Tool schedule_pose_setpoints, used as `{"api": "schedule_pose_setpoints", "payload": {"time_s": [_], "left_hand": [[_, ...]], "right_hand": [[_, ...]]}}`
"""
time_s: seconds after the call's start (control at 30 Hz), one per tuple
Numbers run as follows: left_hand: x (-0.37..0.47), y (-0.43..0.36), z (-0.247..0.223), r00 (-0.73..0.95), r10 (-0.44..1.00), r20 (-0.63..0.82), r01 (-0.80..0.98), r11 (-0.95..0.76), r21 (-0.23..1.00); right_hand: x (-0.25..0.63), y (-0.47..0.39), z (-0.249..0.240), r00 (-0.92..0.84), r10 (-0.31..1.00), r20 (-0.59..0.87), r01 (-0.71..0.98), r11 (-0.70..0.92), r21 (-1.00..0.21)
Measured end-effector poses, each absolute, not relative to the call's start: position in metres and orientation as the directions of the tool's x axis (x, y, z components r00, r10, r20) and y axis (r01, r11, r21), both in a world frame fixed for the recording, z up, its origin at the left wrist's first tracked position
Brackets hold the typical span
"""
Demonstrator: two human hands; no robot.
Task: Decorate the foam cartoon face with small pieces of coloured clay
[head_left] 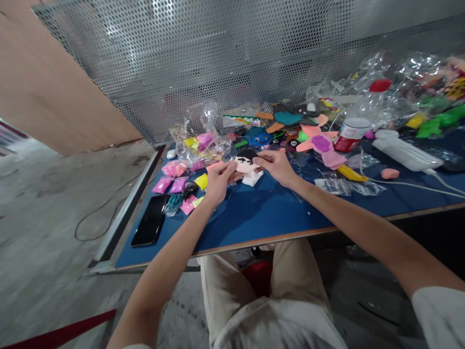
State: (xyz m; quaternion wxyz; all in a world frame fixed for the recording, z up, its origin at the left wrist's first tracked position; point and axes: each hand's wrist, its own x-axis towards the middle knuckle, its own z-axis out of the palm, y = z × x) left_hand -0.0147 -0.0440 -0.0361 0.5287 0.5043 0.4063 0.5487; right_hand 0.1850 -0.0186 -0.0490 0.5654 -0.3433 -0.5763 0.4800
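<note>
A small flat face piece [245, 162], pale with black hair, thick brows and eyes, is held up over the blue table between my two hands. My left hand [220, 180] pinches its left edge between thumb and fingers. On the opposite edge, my right hand [276, 166] grips it the same way. Just below the piece lies a white crumpled packet [252, 178]. Small bags of coloured clay, among them a yellow packet [201, 182] and a purple packet [178, 184], lie left of my left hand.
A black phone [149, 221] lies at the table's left end. Behind my hands are a blue clay figure [258, 137] and a pink-orange shape [321, 144]. A red-capped bottle [354, 127] and a white power strip [407, 152] with cables are at the right. Perforated metal [225, 53] rises behind.
</note>
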Motion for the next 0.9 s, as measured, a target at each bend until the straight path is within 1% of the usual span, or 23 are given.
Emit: {"api": "schedule_pose_setpoints", "payload": {"time_s": [0.07, 0.13, 0.23, 0.33, 0.6, 0.7, 0.83, 0.9], "left_hand": [[-0.015, -0.044, -0.036, 0.059, 0.992, 0.116, -0.190, -0.103, 0.976], [-0.014, -0.044, -0.037, 0.042, 0.989, 0.138, -0.204, -0.127, 0.971], [-0.015, -0.044, -0.039, 0.036, 0.984, 0.172, -0.200, -0.162, 0.966], [-0.015, -0.043, -0.042, 0.039, 0.984, 0.173, -0.194, -0.162, 0.967], [-0.015, -0.041, -0.046, 0.039, 0.977, 0.211, -0.209, -0.198, 0.958], [-0.016, -0.043, -0.044, 0.020, 0.969, 0.247, -0.140, -0.242, 0.960], [-0.014, -0.051, -0.038, -0.013, 0.922, 0.387, 0.021, -0.387, 0.922], [-0.013, -0.054, -0.036, 0.000, 0.908, 0.418, 0.069, -0.417, 0.906]], "right_hand": [[0.185, -0.019, -0.049, -0.126, 0.939, 0.319, -0.156, 0.299, -0.942], [0.185, -0.019, -0.049, -0.120, 0.942, 0.314, -0.177, 0.291, -0.940], [0.184, -0.018, -0.050, -0.096, 0.949, 0.301, -0.201, 0.278, -0.939], [0.183, -0.018, -0.051, -0.076, 0.956, 0.283, -0.225, 0.260, -0.939], [0.180, -0.019, -0.053, -0.076, 0.963, 0.259, -0.270, 0.230, -0.935], [0.179, -0.020, -0.053, -0.072, 0.965, 0.251, -0.274, 0.223, -0.936], [0.178, -0.018, -0.055, -0.061, 0.967, 0.246, -0.310, 0.216, -0.926], [0.178, -0.018, -0.056, -0.079, 0.966, 0.248, -0.328, 0.209, -0.921]]}}
